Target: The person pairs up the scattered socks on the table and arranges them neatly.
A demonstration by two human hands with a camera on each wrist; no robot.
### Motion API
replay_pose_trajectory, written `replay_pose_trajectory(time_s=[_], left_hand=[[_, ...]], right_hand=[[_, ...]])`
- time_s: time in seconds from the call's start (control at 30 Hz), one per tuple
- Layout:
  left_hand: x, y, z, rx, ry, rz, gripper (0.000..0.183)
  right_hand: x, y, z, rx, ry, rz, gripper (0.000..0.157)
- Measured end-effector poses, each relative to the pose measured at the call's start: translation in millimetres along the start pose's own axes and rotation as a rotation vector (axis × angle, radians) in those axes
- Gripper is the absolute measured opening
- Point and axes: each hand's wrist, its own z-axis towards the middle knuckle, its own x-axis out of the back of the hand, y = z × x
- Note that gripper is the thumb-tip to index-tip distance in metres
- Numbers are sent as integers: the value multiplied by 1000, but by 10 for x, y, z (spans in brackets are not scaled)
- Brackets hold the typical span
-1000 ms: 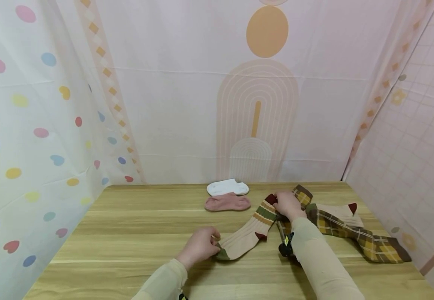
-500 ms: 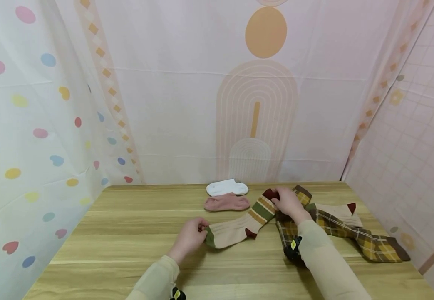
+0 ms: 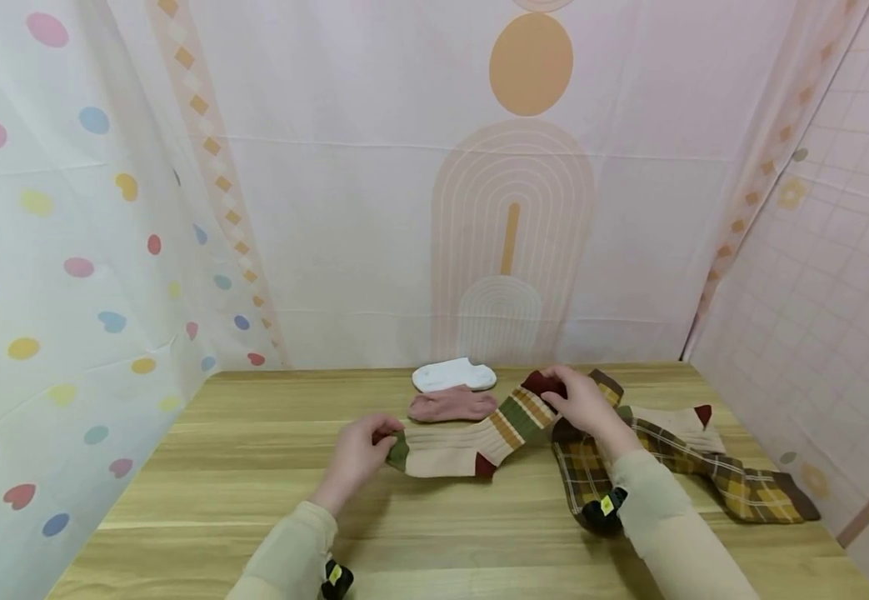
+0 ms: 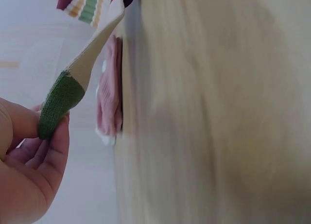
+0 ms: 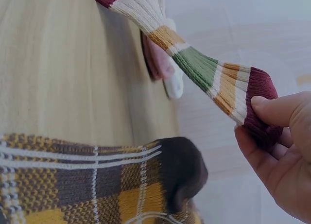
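Note:
A cream sock (image 3: 441,450) with a green toe, dark red heel and striped leg is stretched between both hands. My left hand (image 3: 355,458) pinches its green toe (image 4: 60,100) between thumb and fingers. At the other end my right hand (image 3: 587,404) pinches the dark red cuff (image 5: 262,105). In the left wrist view the sock hangs raised off the table at the toe end. Close by my right hand lies a yellow and brown plaid sock (image 3: 582,475), partly hidden under the right wrist.
A pink sock (image 3: 452,406) and a white sock (image 3: 452,375) lie behind the held sock. To the right, a second plaid sock (image 3: 756,492) lies partly over another cream sock (image 3: 674,425). Curtains (image 3: 344,250) enclose the wooden table (image 3: 254,475) at its back and sides.
My left hand has moved left and away from me, taking the sock's toe with it. The sock has gone from slanting to more level. My right hand shifted slightly up.

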Motion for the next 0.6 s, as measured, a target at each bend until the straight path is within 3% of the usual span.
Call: replay_pose_trajectory(time_s=[0.4,0.6], left_hand=[[185,-68,160,-83,-56,101,20],[179,-119,251,-70,-76,134,19]], right_hand=[[-47,-95,-116,79,-46,43,34],[-115,-67,-152,87,-60,36,37]])
